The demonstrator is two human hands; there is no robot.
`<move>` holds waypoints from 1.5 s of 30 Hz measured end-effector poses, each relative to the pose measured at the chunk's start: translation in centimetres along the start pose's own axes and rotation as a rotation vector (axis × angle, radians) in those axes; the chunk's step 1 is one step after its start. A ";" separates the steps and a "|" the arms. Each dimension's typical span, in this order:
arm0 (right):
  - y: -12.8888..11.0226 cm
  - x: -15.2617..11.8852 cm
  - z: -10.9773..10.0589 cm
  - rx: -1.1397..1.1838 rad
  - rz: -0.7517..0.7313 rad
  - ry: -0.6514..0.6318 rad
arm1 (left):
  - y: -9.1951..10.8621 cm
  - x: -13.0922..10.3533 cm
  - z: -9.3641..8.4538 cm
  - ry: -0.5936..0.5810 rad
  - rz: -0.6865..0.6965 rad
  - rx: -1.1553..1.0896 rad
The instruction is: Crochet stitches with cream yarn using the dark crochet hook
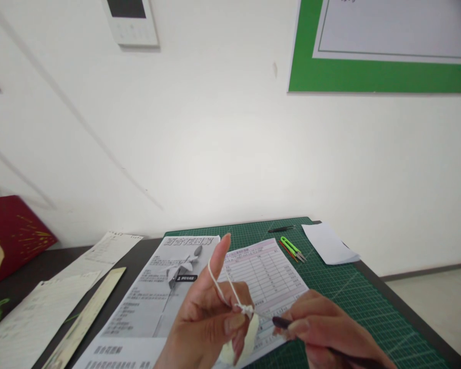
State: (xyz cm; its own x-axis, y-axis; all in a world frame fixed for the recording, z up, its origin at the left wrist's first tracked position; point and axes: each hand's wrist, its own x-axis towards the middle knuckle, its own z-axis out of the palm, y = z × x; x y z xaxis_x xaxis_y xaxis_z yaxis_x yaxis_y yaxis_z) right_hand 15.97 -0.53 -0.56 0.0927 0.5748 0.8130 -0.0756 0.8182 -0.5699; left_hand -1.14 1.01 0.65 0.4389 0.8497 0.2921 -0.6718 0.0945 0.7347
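Note:
My left hand (211,312) pinches a small cream crochet piece (249,338) between thumb and fingers. Its index finger points up, with white yarn (215,279) looped around it and running down to the piece. My right hand (322,328) is closed around a crochet hook (282,322) with a dark handle. The thin metal shaft of the hook reaches the stitches at the top of the piece. Both hands are above printed sheets, close together but apart.
A green cutting mat (353,302) bears a printed table sheet (265,266), green snips (292,247), black tweezers (280,229) and white paper (328,243). Left are a flower pattern sheet (138,307), a ruler (88,315), handwritten papers (42,312) and a red bag (19,236).

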 end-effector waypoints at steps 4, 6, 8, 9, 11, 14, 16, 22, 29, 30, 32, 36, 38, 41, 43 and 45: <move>0.1 0.3 0.0 0.144 0.088 0.026 | -0.4 0.2 -0.2 -0.039 0.054 -0.064; 0.0 0.6 -0.2 0.181 0.117 0.005 | -0.7 0.3 -0.2 -0.041 0.065 -0.087; -0.1 0.8 -0.5 0.201 0.133 -0.007 | -0.8 0.4 -0.2 -0.033 0.046 -0.097; -0.1 0.8 -0.7 0.213 0.144 -0.010 | -0.8 0.5 -0.2 -0.029 0.039 -0.100; 0.0 0.8 -0.9 0.256 0.183 0.008 | -0.9 0.5 -0.2 -0.031 0.037 -0.102; 0.3 0.7 -0.9 0.381 0.320 0.064 | -0.8 0.6 -0.2 -0.043 0.049 -0.089; 0.4 0.9 -0.7 0.503 0.447 0.107 | -0.7 0.5 -0.2 -0.035 0.044 -0.062; 1.1 1.6 0.4 0.769 0.754 0.230 | -0.7 0.4 0.4 0.088 0.069 0.047; 1.2 1.6 1.0 0.784 0.816 0.273 | -2.1 0.5 1.2 0.200 0.181 0.105; 1.2 1.5 1.1 0.774 0.818 0.268 | -2.3 0.6 1.3 0.196 0.185 0.115; 1.1 1.4 1.3 0.731 0.805 0.276 | -2.6 0.7 1.5 0.208 0.198 0.136; 1.4 0.7 1.4 0.531 0.679 0.286 | -3.0 0.8 1.8 0.311 0.234 0.199; 1.4 0.1 1.3 0.335 0.522 0.251 | -3.1 0.9 1.9 0.364 0.237 0.206; 1.4 -0.8 0.8 -0.132 0.080 0.081 | -2.9 0.9 2.2 0.439 0.197 0.097; 1.4 -1.3 0.4 -0.354 -0.179 -0.080 | -2.5 1.0 2.2 0.442 0.121 -0.036; 1.5 -1.4 0.0 -0.403 -0.290 -0.181 | -2.0 1.0 2.1 0.391 0.036 -0.176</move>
State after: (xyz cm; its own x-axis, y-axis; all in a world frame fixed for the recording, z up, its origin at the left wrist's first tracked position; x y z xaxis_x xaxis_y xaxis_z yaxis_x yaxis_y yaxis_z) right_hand 15.67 -0.11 -2.60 -0.1226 0.3432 0.9312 0.3185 0.9023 -0.2906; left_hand 1.89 0.58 0.80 0.1770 0.9835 0.0367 -0.7891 0.1196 0.6025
